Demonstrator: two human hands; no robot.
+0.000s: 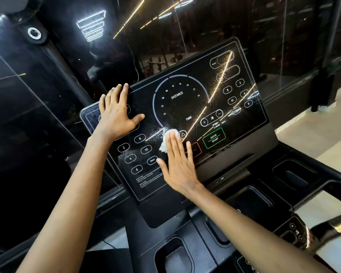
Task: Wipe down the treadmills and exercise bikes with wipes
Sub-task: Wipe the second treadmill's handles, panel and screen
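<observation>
On the treadmill screen (177, 115), just below the TIME label, the right hand (180, 164) lies flat with fingers (172, 142) straight and close together, pressing a crumpled white wipe (168, 141) against the glass. At the screen's upper left edge, the left hand (116, 113) rests flat, fingers spread. Right of the wipe, the screen is bare to its far edge, speckled with droplets.

Dark glass wall (205, 26) with reflected ceiling lights; pale floor (307, 125).
</observation>
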